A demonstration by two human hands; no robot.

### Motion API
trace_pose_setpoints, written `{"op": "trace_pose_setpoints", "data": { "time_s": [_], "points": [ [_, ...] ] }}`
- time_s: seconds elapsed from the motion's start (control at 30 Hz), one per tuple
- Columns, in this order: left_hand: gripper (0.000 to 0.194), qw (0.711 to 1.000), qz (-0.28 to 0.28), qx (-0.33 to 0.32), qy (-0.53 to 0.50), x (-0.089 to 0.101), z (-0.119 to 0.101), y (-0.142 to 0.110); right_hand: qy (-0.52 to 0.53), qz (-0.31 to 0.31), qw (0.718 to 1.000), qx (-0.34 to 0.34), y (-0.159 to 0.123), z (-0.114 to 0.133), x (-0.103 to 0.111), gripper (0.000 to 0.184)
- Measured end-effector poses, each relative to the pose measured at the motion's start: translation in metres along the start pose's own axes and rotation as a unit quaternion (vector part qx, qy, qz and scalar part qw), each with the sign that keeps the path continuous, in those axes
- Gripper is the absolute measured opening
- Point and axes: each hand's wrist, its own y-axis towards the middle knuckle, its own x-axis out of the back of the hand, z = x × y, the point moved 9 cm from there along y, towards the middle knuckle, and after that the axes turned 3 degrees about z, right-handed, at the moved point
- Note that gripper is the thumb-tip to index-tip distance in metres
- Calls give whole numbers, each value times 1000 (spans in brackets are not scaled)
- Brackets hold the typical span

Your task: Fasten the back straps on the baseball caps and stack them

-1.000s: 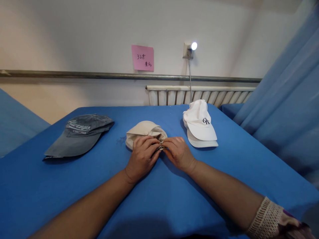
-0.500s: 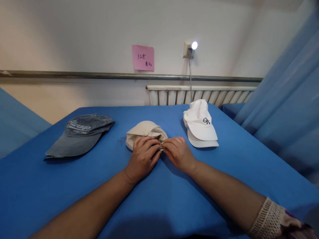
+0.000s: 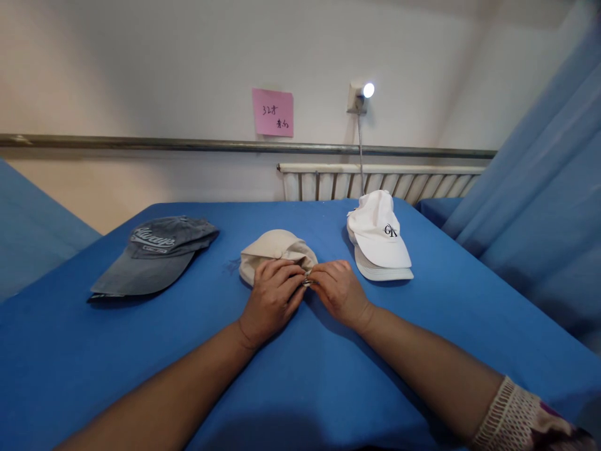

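Observation:
A beige cap [image 3: 272, 243] lies in the middle of the blue-covered surface, its back opening toward me. My left hand [image 3: 273, 297] pinches the near edge of the cap, around its back strap. Close beside it, my right hand [image 3: 340, 291] grips the strap's other part with thumb and fingers. Between the fingertips shows a small metal buckle [image 3: 307, 280], partly covered. A white cap [image 3: 378, 228] with dark lettering rests on another pale cap [image 3: 382, 271] to the right. On the left sits a grey cap [image 3: 157, 250] with white lettering, with a dark brim edge beneath it.
Blue sheeting [image 3: 282, 388] covers the surface. Behind it are a metal rail [image 3: 188, 145], a white radiator [image 3: 328, 181], a pink note [image 3: 273, 113] and a lit plug [image 3: 365, 94] with a cord. A blue curtain [image 3: 544, 188] hangs at the right.
The view has shifted slightly, so everything sits a little lower and to the right. Both hands keep their hold at the cap's strap and buckle.

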Motion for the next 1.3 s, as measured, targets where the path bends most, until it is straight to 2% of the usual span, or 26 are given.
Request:
{"op": "trace_pose_setpoints", "data": {
  "time_s": [1.3],
  "points": [
    [12, 999, 35, 3, -11, -4, -3, 0, -25, 38, 999, -5, -3, -2, -12, 16]
  ]
}}
